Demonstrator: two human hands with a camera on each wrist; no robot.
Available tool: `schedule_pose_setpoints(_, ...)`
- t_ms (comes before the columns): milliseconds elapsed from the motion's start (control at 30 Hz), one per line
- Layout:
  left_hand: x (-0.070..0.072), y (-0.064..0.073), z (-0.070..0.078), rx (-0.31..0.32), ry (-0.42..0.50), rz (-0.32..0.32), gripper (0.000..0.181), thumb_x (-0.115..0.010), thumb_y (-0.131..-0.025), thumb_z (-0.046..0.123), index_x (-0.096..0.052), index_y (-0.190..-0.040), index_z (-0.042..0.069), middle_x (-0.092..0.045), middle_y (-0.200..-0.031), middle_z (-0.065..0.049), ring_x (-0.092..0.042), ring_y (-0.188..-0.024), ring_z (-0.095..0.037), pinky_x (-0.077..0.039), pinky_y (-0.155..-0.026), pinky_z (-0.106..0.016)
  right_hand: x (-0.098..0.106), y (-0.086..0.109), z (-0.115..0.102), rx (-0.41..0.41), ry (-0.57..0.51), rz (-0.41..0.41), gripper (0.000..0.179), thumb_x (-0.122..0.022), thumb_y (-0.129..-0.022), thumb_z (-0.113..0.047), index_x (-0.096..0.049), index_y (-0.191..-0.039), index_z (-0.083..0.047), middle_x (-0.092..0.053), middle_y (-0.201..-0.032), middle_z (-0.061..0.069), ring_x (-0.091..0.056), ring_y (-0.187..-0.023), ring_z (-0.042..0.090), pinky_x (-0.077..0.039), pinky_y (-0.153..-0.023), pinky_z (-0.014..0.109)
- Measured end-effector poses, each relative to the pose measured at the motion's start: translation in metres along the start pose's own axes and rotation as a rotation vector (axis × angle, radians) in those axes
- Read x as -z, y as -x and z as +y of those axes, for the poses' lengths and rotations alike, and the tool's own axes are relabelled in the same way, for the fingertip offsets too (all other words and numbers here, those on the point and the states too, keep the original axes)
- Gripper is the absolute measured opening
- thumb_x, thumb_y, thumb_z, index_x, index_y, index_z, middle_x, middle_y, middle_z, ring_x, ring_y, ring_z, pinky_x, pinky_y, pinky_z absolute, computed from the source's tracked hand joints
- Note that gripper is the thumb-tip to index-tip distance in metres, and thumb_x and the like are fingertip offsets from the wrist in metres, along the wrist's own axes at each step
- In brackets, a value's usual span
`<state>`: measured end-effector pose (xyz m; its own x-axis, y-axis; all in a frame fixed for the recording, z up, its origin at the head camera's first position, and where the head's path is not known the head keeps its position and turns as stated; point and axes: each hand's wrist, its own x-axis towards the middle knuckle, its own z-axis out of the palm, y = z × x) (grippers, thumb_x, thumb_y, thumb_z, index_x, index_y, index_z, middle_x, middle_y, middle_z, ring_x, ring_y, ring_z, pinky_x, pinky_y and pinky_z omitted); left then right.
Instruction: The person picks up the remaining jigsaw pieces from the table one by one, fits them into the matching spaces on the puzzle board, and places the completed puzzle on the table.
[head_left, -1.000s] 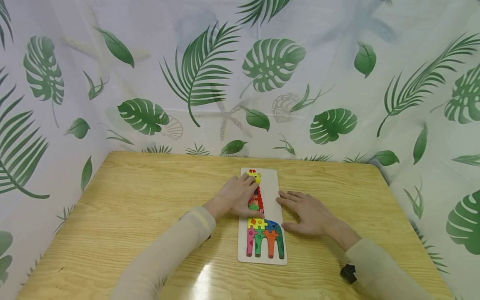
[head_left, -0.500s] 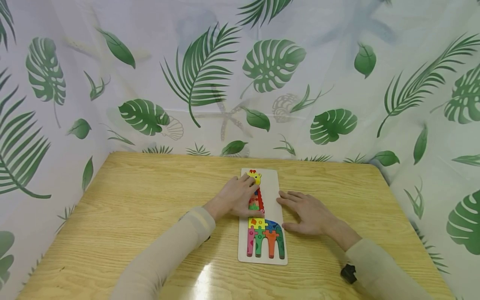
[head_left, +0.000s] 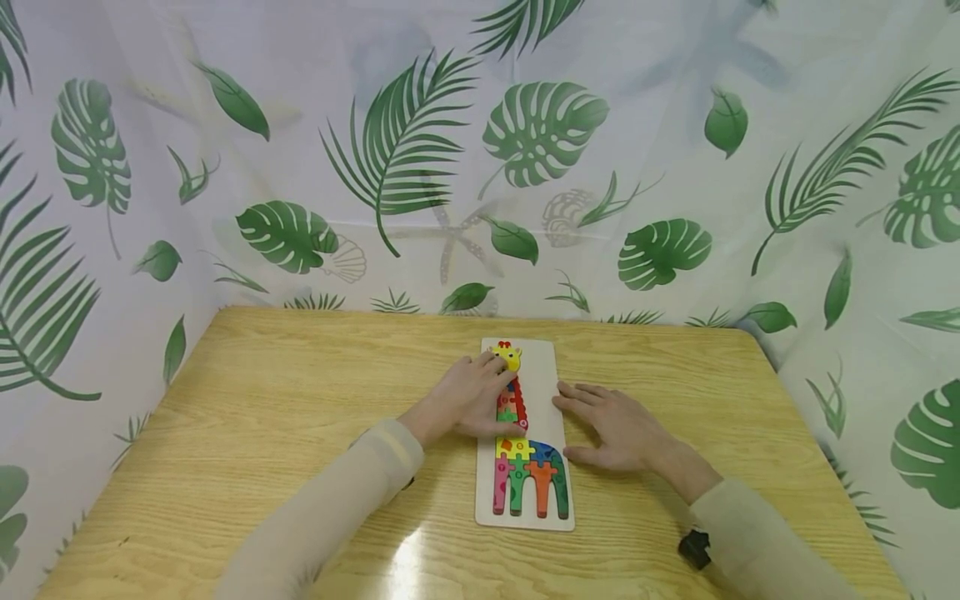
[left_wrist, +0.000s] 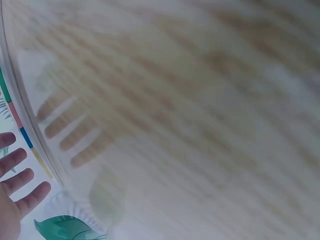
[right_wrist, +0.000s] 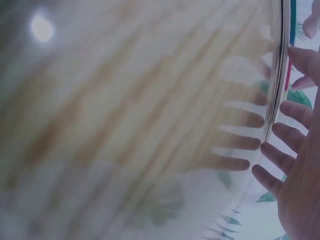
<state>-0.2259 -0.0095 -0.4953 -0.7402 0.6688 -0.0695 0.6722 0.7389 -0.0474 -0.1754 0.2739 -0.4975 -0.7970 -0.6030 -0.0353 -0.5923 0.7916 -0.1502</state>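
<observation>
A giraffe puzzle (head_left: 546, 452) of numbered, coloured pieces lies on a pale rectangular board (head_left: 536, 362) in the head view. My left hand (head_left: 474, 396) lies across the giraffe's neck, thumb apart from the fingers, and hides part of it. Its fingertips are just below the yellow giraffe head (head_left: 506, 354). At the board's right edge is my right hand (head_left: 618, 427), fingers extended, with fingertips and thumb touching or very near that edge. In the left wrist view the left fingers (left_wrist: 31, 199) are spread; the right wrist view shows the right fingers (right_wrist: 270, 179) loosely extended.
The board lies on a wooden table (head_left: 300, 400) with light grain. Behind it hangs a white curtain (head_left: 585, 275) printed with green leaves. A dark wrist device (head_left: 695, 548) shows below the right sleeve.
The left hand has shifted slightly toward me and left, uncovering more of the giraffe's head. The right hand stays in place.
</observation>
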Motion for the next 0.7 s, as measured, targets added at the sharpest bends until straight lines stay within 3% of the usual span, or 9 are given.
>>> schedule_pose_setpoints(400,0.001,0.026,-0.012,0.021,0.059,-0.011,0.107,-0.042,-0.087,0.092,-0.039,-0.163,0.018,-0.041,-0.169,-0.008,-0.038,-0.158,-0.033,-0.039,-0.126,-0.054,0.008,0.008,0.000,-0.037,-0.013,0.067,0.077,-0.064,-0.095,-0.059,-0.051,-0.157,-0.015,-0.043,-0.168,0.014,-0.045,-0.152,0.044,-0.040,-0.118,0.069)
schedule_pose_setpoints(700,0.005,0.050,-0.018,0.037,0.083,-0.005,0.107,-0.044,-0.089,0.089,-0.034,-0.166,0.016,-0.034,-0.173,-0.012,-0.033,-0.161,-0.036,-0.035,-0.128,-0.055,0.011,0.014,-0.002,-0.072,0.070,0.070,0.082,-0.061,-0.095,-0.065,-0.047,-0.159,-0.015,-0.043,-0.168,0.015,-0.044,-0.152,0.044,-0.039,-0.120,0.068)
